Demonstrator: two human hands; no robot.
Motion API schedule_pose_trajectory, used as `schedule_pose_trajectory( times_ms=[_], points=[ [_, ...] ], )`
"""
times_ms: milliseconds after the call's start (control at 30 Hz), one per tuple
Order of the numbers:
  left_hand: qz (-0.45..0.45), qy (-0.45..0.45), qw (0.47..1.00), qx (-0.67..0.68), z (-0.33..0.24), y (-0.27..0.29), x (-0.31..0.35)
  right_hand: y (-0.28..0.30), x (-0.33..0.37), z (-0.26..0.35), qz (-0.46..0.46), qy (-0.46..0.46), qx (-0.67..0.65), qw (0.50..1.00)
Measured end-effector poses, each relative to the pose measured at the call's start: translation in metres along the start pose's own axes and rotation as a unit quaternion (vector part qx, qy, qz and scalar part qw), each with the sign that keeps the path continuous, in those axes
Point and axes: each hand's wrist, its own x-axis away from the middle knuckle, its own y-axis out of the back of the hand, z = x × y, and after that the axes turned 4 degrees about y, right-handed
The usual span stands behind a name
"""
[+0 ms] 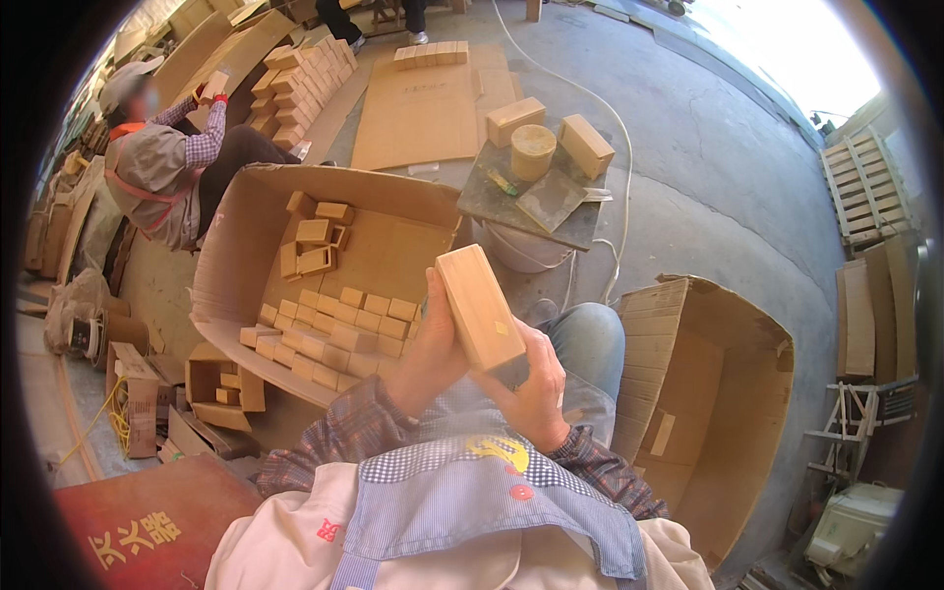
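Above my lap I hold a light wooden rectangular box [480,305], tilted, with a small pale diamond-shaped patch near its lower end. Along its left side my left hand [431,344] is closed, fingers partly hidden behind the wood. My right hand [536,388] grips the lower right end, with its thumb at the bottom edge. Just left of my hands stands a large open carton [221,285]. Rows of similar wooden boxes [349,336] are packed in its near part, and several lie loosely toward its far side.
To the right stands a second large carton [639,364] with a small wooden piece inside. A low work table [482,192] ahead carries a round tub [532,152], a flat plate and two wooden boxes. A co-worker [162,167] sits far left beside stacked boxes [305,88]. A cable crosses the floor.
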Motion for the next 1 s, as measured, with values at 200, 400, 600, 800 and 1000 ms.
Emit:
schedule_pose_trajectory(
  times_ms=[200,400,600,800,1000],
  points=[
    [-0.010,0.001,1.000,-0.005,-0.0013,-0.0014,0.0003,-0.0009,0.0009,0.0006,0.006,-0.008,-0.014,1.000],
    [-0.021,0.006,1.000,-0.010,-0.0007,0.0020,-0.0004,0.0003,0.0013,-0.0003,0.019,-0.026,-0.024,0.999],
    [-0.048,-0.019,0.997,-0.049,-0.0004,0.0045,-0.0016,0.0020,0.0010,0.0003,0.045,-0.085,-0.117,0.989],
    [-0.113,-0.103,0.976,-0.157,0.0010,0.0023,-0.0008,-0.0027,0.0040,0.0006,0.048,-0.234,-0.357,0.903],
    [-0.102,-0.101,0.978,-0.150,0.0001,0.0082,-0.0009,-0.0055,0.0060,-0.0016,0.057,-0.223,-0.371,0.900]
  ],
)
